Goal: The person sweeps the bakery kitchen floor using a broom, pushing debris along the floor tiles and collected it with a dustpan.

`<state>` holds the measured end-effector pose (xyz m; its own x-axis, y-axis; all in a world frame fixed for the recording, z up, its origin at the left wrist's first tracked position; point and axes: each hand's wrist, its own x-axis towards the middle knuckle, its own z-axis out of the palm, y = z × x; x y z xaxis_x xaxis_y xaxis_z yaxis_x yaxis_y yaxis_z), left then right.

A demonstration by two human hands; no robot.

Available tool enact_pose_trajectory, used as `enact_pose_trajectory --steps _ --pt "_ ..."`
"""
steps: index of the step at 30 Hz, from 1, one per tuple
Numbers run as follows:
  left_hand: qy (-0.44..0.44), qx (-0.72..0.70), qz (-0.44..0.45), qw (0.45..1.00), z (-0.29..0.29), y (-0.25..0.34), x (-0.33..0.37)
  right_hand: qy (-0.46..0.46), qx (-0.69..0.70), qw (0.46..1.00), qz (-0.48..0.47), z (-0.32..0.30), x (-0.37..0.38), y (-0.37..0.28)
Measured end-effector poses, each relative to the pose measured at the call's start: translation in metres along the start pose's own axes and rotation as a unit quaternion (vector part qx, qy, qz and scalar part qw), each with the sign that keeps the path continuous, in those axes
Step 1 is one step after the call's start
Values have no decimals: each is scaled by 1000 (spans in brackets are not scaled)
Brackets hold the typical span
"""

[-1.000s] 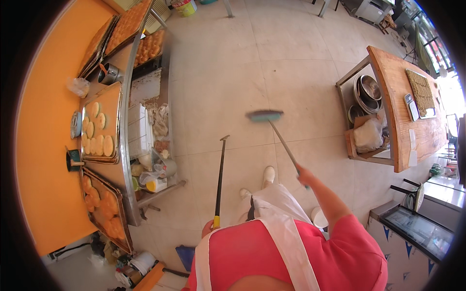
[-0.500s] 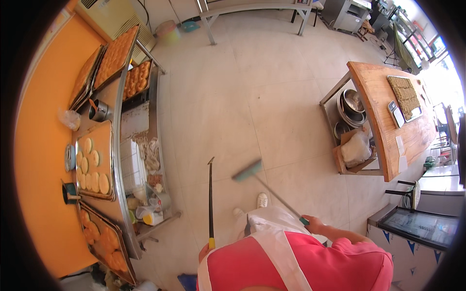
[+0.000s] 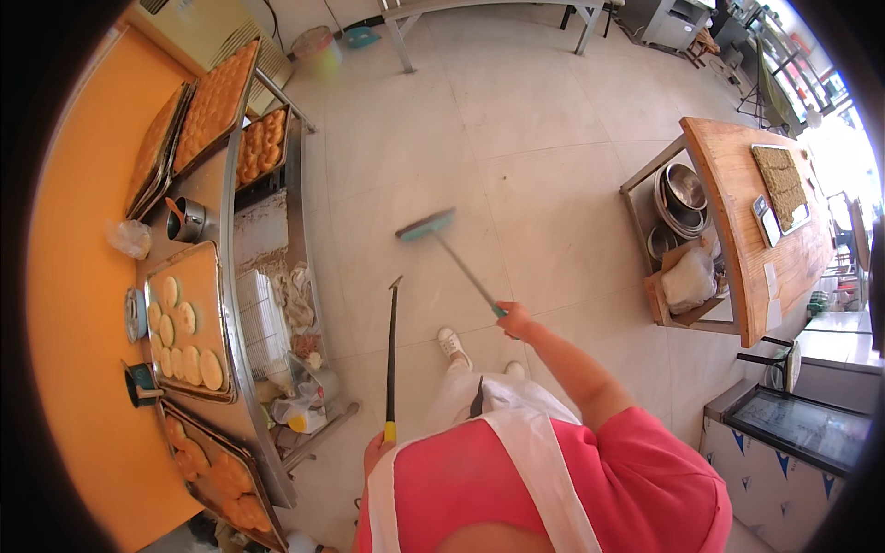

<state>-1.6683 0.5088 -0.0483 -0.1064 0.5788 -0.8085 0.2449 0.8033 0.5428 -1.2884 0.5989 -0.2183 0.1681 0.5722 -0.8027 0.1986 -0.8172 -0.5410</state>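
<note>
My right hand (image 3: 518, 320) is closed round the upper end of a broom (image 3: 466, 267), arm stretched forward. The broom has a thin grey stick with a teal grip, and its teal head lies out ahead on the floor, slightly blurred. Low at my left side, my left hand (image 3: 376, 449) is partly hidden by my body. Its fingers are wrapped at the yellow grip of a long black pole (image 3: 393, 350), which points forward and ends in a small hook-like tip. The pole's tip and the broom head are apart.
A steel rack (image 3: 230, 304) with trays of baked goods and flat dough rounds runs along the left. On the right stands a wooden table (image 3: 724, 221) with metal bowls beneath. A glass-topped cabinet (image 3: 802, 424) is at the lower right, a metal bench (image 3: 489, 11) far ahead.
My right arm has reached forward and left, carrying the broom head farther ahead across the floor. The pole has shifted slightly with my left hand. My feet have changed position in a step.
</note>
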Motion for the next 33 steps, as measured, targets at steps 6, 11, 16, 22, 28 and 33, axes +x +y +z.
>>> enact_pose_trajectory --steps 6,11,16,22,28,33 --pt "-94 -29 4 995 -40 31 53 68 -39 995 64 -28 -118 85" --pt "-78 71 12 994 -51 66 85 66 -8 983 172 -30 -137 105" --pt "-58 148 13 987 -27 118 101 41 -31 992 117 -25 -30 23" --pt "-127 111 29 985 -2 164 134 82 222 970 53 -83 -3 -21" --pt "-92 112 -61 988 58 223 172 165 431 878 127 -136 -82 24" --pt "-128 28 -60 990 108 275 168 197 620 754 95 -217 -10 43"
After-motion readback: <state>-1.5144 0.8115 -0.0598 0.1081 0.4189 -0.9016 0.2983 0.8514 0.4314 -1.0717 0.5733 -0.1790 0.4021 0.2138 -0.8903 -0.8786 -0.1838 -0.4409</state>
